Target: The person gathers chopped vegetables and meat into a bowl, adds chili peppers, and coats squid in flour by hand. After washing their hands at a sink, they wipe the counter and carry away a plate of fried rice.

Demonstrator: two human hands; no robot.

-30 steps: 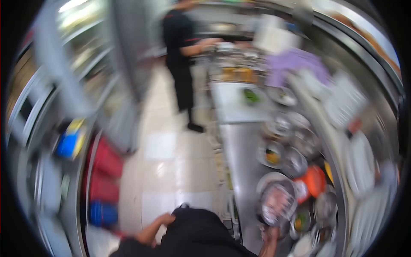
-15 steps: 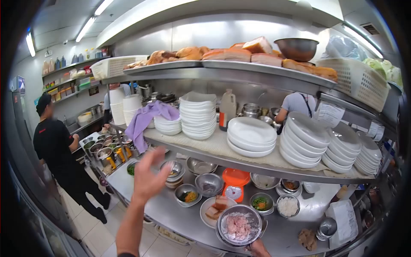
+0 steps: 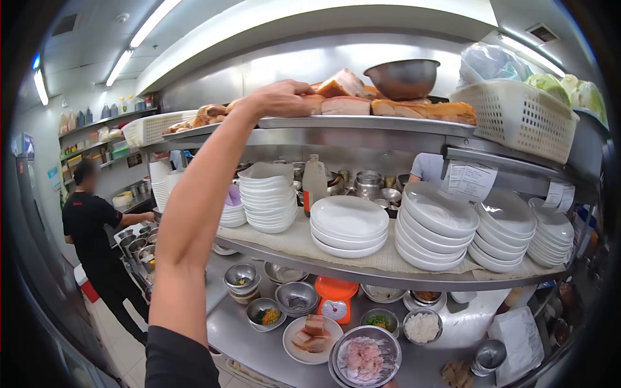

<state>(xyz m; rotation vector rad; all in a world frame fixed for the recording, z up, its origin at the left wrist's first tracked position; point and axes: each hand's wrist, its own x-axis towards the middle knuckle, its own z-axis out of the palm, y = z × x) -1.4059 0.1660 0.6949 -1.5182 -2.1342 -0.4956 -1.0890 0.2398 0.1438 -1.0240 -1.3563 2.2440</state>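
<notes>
My left hand reaches up to the tray on the top shelf. Its fingers are bent around the end of a slab of pork belly, their tips partly hidden. More roasted slabs lie to the right, with one piece on top. Low in the view, a metal bowl holds pale pink, floury meat. Only a sliver of my right hand shows at that bowl's lower rim, gripping it. A white plate with pork chunks stands just left of the bowl.
Stacked white plates and bowls line the middle shelf. On the counter are an orange scale, small metal bowls and a bowl of white food. A white basket stands top right. A co-worker stands at left; another is behind the shelf.
My left hand has risen from in front of the middle shelf to the meat on the top tray. The view has tilted and shifted, and my right hand has mostly left the picture.
</notes>
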